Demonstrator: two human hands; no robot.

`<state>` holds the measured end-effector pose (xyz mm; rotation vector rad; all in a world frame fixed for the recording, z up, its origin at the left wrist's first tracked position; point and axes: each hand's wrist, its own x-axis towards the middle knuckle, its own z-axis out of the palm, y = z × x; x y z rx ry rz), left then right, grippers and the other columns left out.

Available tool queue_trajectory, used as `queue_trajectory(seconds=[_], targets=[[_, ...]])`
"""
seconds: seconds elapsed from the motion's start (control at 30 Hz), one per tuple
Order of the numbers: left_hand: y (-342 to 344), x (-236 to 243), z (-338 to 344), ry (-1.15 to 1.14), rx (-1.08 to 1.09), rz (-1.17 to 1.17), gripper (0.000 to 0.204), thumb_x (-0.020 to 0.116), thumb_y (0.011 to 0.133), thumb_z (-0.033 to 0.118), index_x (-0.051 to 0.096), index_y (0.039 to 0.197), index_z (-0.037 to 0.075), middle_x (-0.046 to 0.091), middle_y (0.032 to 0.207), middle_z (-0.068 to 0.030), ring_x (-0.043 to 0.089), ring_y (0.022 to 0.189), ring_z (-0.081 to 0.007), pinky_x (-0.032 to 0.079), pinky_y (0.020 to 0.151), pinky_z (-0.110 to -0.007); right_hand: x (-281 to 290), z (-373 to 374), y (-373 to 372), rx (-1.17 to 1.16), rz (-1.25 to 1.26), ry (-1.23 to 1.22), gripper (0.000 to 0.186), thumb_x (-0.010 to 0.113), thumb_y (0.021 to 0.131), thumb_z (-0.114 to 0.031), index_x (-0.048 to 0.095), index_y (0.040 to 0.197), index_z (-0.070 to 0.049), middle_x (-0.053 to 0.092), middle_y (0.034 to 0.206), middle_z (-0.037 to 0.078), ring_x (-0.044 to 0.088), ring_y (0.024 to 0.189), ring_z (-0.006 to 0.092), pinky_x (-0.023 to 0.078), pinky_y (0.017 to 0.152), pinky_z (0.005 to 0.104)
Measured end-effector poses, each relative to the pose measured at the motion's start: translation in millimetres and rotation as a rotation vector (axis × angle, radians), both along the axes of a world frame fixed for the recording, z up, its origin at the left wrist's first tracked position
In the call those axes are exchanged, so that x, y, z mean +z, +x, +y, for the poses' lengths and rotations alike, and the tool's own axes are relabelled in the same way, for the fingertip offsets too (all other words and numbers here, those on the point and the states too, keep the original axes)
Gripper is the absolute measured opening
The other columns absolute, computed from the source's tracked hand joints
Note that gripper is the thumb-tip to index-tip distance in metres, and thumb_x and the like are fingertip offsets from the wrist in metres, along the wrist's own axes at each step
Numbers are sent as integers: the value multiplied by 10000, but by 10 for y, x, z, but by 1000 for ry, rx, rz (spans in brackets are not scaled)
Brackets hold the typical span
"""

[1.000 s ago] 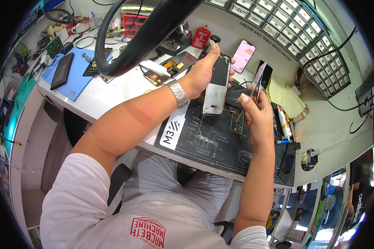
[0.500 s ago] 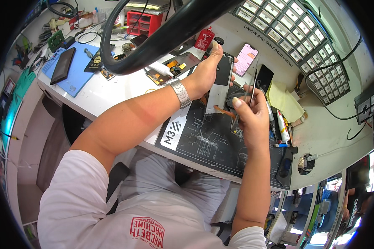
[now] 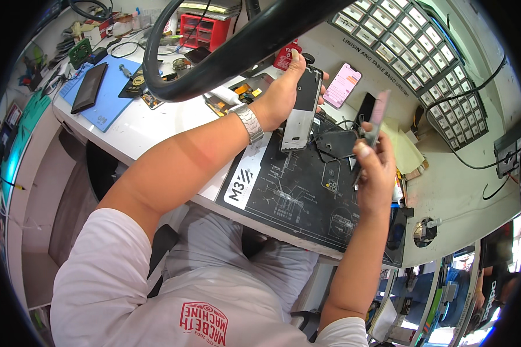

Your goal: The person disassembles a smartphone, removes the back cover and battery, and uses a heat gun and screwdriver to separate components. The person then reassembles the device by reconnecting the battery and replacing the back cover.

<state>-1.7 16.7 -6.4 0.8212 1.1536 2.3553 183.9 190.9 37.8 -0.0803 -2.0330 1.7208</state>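
You hold the phone frame [image 3: 298, 122] at one o'clock over the worktop [image 3: 156, 118], left hand [image 3: 279, 99] fingers clasping its sides, right hand [image 3: 377, 169] fingers pinching a blurred slim tool [image 3: 378, 111] at two; seemingly two-handed frame work, next calling for a steady left.

My feed shows red lettering on the light shirt [image 3: 208, 306], bottom centre; dark characters on the white label [image 3: 244, 182] of the black mat [image 3: 283, 199]; dark capitals on the upper-right wall [image 3: 382, 88]; pale letters on a dark shirt [image 3: 491, 295], lower right, and a red bottle [image 3: 285, 57], top centre.
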Motion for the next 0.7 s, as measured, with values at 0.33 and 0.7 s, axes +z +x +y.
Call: queue_trajectory(seconds=[0.33,0.7], targets=[[-25,23,-7,146,-300,-38,1065,245,1066,850,576,1525,-52,744,1204,-133,773,1015,-231,661,918,-420,-140,896,-457,-566,-405,957,754,971,753,-383,725,1339,22,779,1085,216,773,1026,392,606,910,461],[170,-34,65,84,-398,-61,1018,219,1077,833,605,1476,-20,757,1201,-142,788,1024,-265,666,902,-423,47,130,-478,26,338,540,220,894,884,-8,850,1099,-10,632,1021,33,752,947,142,596,768,308]])
